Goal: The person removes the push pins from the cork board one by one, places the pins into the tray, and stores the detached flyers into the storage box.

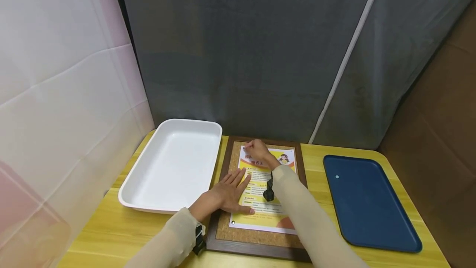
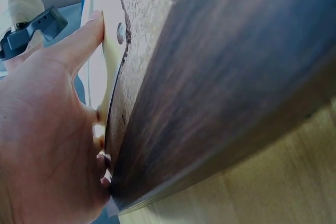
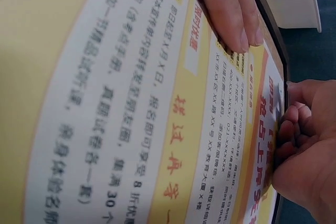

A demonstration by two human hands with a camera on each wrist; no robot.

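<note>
Our counter (image 1: 108,230) carries a corkboard (image 1: 256,238), a white tub (image 1: 178,168) just beside its left edge and, across a gap, a blue tray (image 1: 372,206); our poster (image 1: 262,208) lies on the corkboard, left grip (image 1: 231,195) spread flat and empty, right grip (image 1: 258,151) curled, nothing visible inside; the tray holds a pale dot (image 1: 336,176)

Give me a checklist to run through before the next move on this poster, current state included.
1. Poster lying on the corkboard: ok, inside the frame.
2. Left hand steadying it: ok, fingers spread, thumb on the poster.
3. Bottom-left pin: ok, at the corner.
4. Top-left pin: cannot tell, the right hand, fingers curled, blocks the view.
5. Bottom-right corner fastened: cannot tell, the right sleeve is in the way.
6. Blue tray clear of the board: ok, apart from it on the right.
</note>
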